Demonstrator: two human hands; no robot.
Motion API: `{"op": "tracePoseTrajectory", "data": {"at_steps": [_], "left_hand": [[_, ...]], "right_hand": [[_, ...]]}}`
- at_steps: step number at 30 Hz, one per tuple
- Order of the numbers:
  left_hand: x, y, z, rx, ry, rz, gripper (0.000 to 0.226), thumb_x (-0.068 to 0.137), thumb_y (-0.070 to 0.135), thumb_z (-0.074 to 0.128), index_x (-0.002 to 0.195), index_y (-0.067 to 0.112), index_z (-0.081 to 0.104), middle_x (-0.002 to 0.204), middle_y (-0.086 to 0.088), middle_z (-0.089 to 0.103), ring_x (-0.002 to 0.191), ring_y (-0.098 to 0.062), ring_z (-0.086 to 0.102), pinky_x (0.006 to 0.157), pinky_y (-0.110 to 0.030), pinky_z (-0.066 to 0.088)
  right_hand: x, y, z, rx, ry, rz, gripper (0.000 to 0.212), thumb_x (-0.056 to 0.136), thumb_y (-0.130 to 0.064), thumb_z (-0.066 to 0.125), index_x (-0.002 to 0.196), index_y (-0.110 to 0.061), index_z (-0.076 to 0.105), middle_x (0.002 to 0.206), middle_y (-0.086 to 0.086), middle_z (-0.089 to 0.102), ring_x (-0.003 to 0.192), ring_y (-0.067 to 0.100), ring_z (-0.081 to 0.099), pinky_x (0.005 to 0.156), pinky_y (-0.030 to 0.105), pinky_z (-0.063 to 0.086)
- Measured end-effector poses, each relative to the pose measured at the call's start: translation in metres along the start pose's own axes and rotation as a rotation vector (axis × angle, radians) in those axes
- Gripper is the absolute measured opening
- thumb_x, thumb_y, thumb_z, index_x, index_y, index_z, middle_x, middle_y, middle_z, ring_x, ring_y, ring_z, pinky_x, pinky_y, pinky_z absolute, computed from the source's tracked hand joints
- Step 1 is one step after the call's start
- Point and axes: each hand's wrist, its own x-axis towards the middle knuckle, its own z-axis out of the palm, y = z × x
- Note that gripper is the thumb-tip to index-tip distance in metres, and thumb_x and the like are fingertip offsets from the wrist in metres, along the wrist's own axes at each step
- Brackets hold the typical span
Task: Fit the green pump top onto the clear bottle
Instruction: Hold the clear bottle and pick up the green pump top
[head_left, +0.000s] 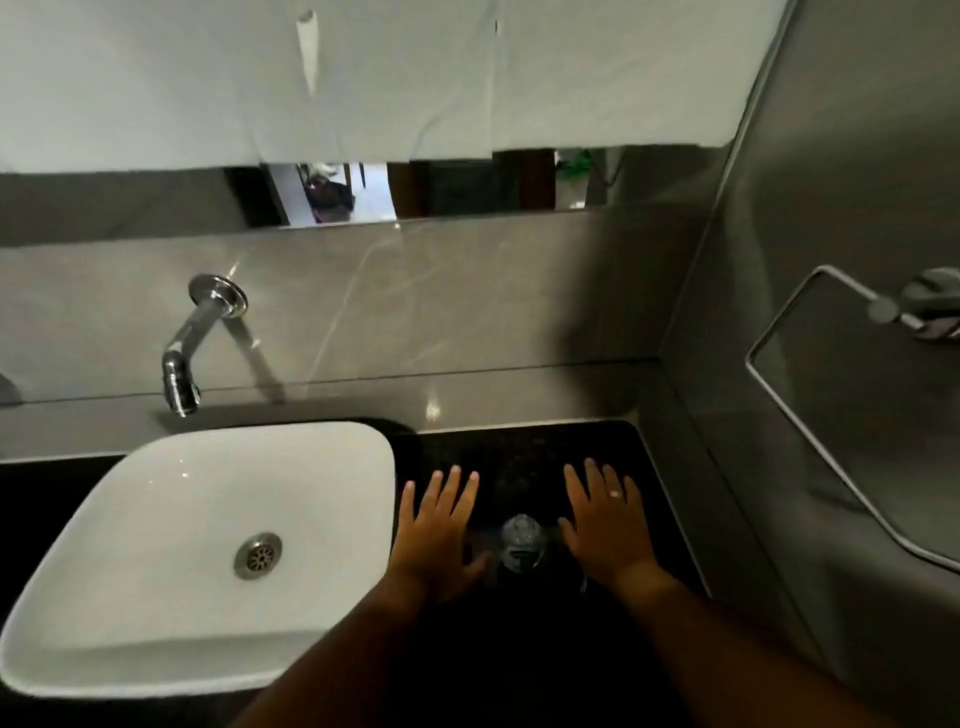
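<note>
A clear bottle (522, 543) stands on the dark counter (519, 452), seen from above, between my two hands. My left hand (439, 530) lies flat on the counter just left of it, fingers spread, holding nothing. My right hand (605, 525), with a ring on one finger, rests flat to the bottle's right, fingers also apart. Neither hand touches the bottle. I cannot make out a green pump top; the bottle's top is dim and blurred.
A white basin (130, 597) with a metal drain (258, 555) fills the counter's left side, under a chrome wall tap (189, 345). A grey wall with a metal towel ring (810, 415) closes off the right. A cloth covers the mirror (363, 78) above.
</note>
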Motion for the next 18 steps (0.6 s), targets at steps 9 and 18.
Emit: {"op": "tracePoseTrajectory", "data": {"at_steps": [9, 18], "left_hand": [[0.005, 0.031, 0.058, -0.348, -0.09, -0.147, 0.087, 0.069, 0.086, 0.043, 0.144, 0.053, 0.015, 0.16, 0.004, 0.012, 0.146, -0.025, 0.001, 0.112, -0.053, -0.007], [0.029, 0.024, 0.063, -0.613, -0.091, -0.145, 0.073, 0.063, 0.09, 0.05, 0.121, 0.044, 0.056, 0.157, 0.014, 0.014, 0.144, -0.016, -0.01, 0.11, -0.049, -0.016]], "right_hand": [[0.014, 0.009, 0.046, 0.267, -0.171, 0.451, 0.056, 0.083, -0.056, 0.055, 0.122, -0.016, 0.052, 0.123, 0.012, 0.06, 0.113, 0.034, 0.058, 0.093, 0.044, 0.043], [0.048, 0.028, 0.049, 0.34, -0.237, 0.526, 0.037, 0.081, -0.043, 0.06, 0.107, -0.017, 0.058, 0.112, 0.012, 0.069, 0.108, 0.035, 0.063, 0.094, 0.043, 0.044]]}}
